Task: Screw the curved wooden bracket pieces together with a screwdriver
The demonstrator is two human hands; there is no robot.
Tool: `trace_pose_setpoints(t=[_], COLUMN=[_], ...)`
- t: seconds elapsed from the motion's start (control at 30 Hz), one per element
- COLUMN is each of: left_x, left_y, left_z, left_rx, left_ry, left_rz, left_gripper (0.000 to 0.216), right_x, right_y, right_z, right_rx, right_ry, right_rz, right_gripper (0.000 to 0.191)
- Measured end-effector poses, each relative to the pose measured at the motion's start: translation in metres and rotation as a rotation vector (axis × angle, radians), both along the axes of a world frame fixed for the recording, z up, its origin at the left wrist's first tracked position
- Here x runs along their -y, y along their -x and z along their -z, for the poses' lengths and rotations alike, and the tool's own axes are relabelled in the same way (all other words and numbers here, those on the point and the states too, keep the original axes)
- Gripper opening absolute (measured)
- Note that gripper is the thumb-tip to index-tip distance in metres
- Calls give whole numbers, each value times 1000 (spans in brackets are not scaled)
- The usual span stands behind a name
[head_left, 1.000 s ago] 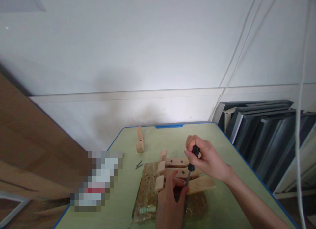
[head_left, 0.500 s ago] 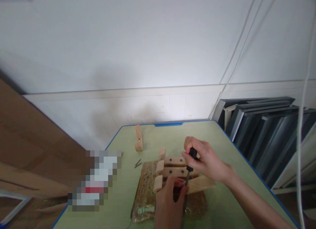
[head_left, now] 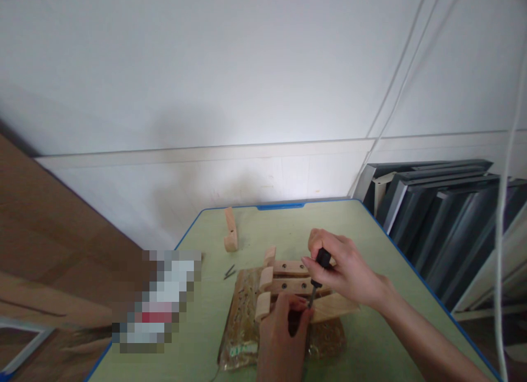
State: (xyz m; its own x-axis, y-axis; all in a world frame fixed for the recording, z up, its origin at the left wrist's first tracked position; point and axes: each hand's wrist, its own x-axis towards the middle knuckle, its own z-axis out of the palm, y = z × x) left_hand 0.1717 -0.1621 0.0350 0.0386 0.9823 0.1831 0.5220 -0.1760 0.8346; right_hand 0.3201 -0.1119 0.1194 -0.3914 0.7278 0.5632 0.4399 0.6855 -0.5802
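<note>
My right hand (head_left: 343, 267) is wrapped around the black handle of a screwdriver (head_left: 323, 258), whose shaft slants down to the nearest wooden strip (head_left: 335, 307). Around the tip, my left hand (head_left: 284, 330) is closed, thumb and fingertips pinched together; whatever they pinch is hidden. This strip belongs to a pale wooden piece with upturned ends, its strips lying side by side. Dark screw heads show in the middle strip (head_left: 294, 286) and the far strip (head_left: 290, 267). Underneath lies a brown package in clear plastic (head_left: 242, 316).
A loose hook-shaped wooden piece (head_left: 231, 231) lies at the table's far left. Several loose screws (head_left: 229, 271) are left of the package. A blurred-out item (head_left: 164, 299) covers the left table edge. Dark panels (head_left: 444, 217) lean against the wall at right, near a white cable (head_left: 500, 223).
My right thumb and the screwdriver handle have shifted very slightly. My left hand and the wooden piece stay in place.
</note>
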Motion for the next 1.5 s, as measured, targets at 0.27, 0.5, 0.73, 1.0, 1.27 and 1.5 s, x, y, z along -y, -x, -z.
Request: trace_pose_setpoints(t=[0.27, 0.5, 0.73, 1.0, 1.27, 1.5], left_x=[0, 0, 1, 0, 0, 0], left_y=[-1, 0, -1, -1, -2, -3], left_z=[-2, -1, -3, -3, -2, 0], left_rx=[-11, -15, -19, -15, -2, 11], left_ry=[-9, -22, -25, -11, -3, -7], left_rz=[-9, -2, -13, -19, -20, -63], left_gripper=[3, 3, 2, 4, 4, 4], right_x=[4, 1, 4, 1, 3, 5], right_y=[0, 0, 2, 2, 6, 14], right_z=[-3, -2, -2, -2, -3, 12], right_rx=[21, 21, 25, 35, 57, 65], right_ry=[-7, -19, -38, -75, -125, -209], right_rz=[-13, 4, 3, 20, 34, 24], right_gripper=[15, 17, 16, 17, 16, 11])
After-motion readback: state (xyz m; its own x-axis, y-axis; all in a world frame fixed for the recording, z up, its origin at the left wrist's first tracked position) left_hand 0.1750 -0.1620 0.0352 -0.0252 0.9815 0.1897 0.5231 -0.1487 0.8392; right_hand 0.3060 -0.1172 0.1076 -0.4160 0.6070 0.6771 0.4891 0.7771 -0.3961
